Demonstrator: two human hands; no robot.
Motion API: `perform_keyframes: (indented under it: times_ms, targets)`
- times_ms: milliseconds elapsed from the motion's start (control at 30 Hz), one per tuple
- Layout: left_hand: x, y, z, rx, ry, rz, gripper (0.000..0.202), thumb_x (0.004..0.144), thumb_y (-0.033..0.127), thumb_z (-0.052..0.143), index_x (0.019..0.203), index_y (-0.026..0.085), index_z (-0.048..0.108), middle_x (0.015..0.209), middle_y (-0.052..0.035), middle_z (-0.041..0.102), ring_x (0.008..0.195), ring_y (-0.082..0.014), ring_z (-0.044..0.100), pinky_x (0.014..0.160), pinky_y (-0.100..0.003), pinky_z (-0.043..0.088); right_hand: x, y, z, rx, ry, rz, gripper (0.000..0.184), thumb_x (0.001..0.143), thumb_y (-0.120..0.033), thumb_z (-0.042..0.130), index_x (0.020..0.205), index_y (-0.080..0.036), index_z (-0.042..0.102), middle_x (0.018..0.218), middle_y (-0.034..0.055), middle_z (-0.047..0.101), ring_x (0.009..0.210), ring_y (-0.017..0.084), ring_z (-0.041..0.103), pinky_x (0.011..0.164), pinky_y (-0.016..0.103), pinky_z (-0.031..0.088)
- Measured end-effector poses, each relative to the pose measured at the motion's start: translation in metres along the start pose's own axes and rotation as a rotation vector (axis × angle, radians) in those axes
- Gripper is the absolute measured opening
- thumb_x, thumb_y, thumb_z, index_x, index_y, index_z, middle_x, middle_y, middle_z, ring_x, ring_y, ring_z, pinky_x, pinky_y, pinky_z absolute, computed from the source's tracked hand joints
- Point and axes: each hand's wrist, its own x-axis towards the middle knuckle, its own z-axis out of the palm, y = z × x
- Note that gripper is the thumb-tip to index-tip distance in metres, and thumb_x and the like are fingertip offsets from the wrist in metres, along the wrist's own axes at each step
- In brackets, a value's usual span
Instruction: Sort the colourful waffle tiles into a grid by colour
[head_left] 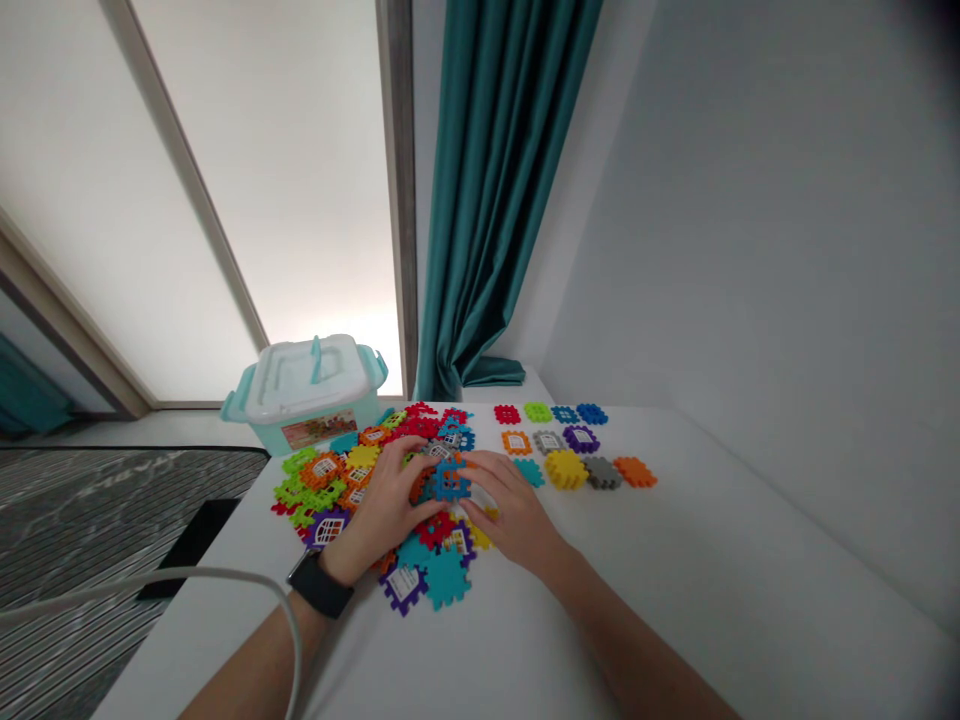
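Note:
A blue interlocking building tile (451, 481) with toothed edges is held between my two hands, over a heap of similar tiles. My left hand (388, 490), wearing a dark watch (321, 584), grips the tile's left side with thumb and fingers. From the right, the thumb and fingers of my right hand (514, 503) close on the opposite side. Around and under my hands lie mixed tiles, among them a purple window tile (327, 528), a teal tile (448, 577) and a red tile (435, 529). Part of the heap is hidden by my hands.
Sorted tiles lie in rows at the right, including a yellow stack (565, 469) and an orange tile (635, 472). A lidded plastic box (309, 385) stands behind the heap. A pale cable (187, 573) crosses near my left forearm. The white table (720, 590) meets a wall.

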Motion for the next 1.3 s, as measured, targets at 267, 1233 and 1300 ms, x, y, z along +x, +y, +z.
perform_keyframes:
  times_ms: [267, 1233, 1300]
  targets:
    - [0.000, 0.001, 0.001, -0.015, 0.008, -0.012, 0.046, 0.079, 0.027, 0.083, 0.118, 0.024, 0.058, 0.132, -0.0124, 0.051, 0.124, -0.0331, 0.053, 0.102, -0.052, 0.052, -0.003, 0.002, 0.004, -0.068, -0.017, -0.001, 0.029, 0.096, -0.022, 0.062, 0.124, -0.028, 0.063, 0.134, 0.0121, 0.062, 0.125, 0.028, 0.059, 0.105, 0.052, 0.052]
    - [0.011, 0.015, 0.000, 0.036, -0.062, 0.016, 0.045, 0.079, 0.036, 0.084, 0.113, 0.022, 0.058, 0.130, -0.0129, 0.055, 0.121, -0.0333, 0.055, 0.101, -0.051, 0.050, 0.004, -0.012, -0.016, -0.190, -0.101, 0.059, 0.022, 0.092, -0.020, 0.066, 0.112, -0.026, 0.067, 0.128, 0.0110, 0.064, 0.122, 0.031, 0.054, 0.104, 0.054, 0.046]
    - [0.014, 0.018, 0.001, 0.035, -0.100, 0.038, 0.049, 0.077, 0.036, 0.086, 0.113, 0.022, 0.057, 0.130, -0.0131, 0.055, 0.121, -0.0332, 0.055, 0.100, -0.050, 0.050, 0.001, -0.011, -0.021, -0.196, -0.095, 0.072, 0.022, 0.091, -0.021, 0.068, 0.112, -0.027, 0.067, 0.126, 0.0103, 0.065, 0.120, 0.031, 0.055, 0.104, 0.053, 0.046]
